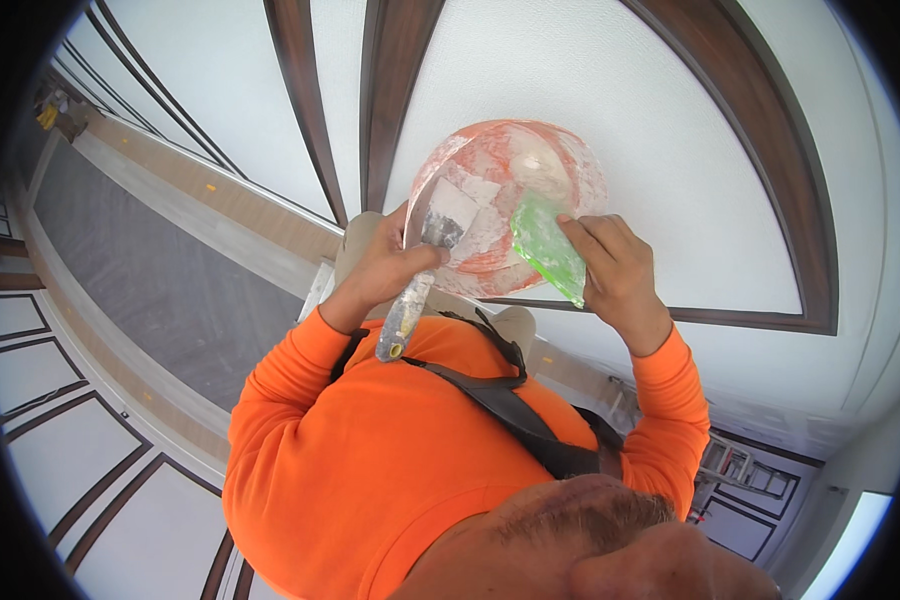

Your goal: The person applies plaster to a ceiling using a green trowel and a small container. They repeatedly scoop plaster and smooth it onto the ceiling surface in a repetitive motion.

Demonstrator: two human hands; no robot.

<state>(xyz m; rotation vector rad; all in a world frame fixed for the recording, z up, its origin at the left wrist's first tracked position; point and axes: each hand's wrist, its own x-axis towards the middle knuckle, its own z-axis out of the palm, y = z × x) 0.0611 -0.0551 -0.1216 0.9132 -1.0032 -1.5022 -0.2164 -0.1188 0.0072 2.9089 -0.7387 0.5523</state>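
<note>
An orange bucket, smeared inside with white filler, is held up in front of my body. My left hand grips its near left rim, with the fingers partly hidden behind the wall. Under the same hand's thumb lies a worn putty knife; its blade points into the bucket and its handle sticks out toward me. My right hand pinches a translucent green plastic spreader over the bucket's right side. White residue coats part of the spreader.
Right ahead stands a white textured wall with dark brown wood trim. A grey floor strip runs off to the left. At the lower right a ladder stands farther away. Black straps cross my orange sweatshirt.
</note>
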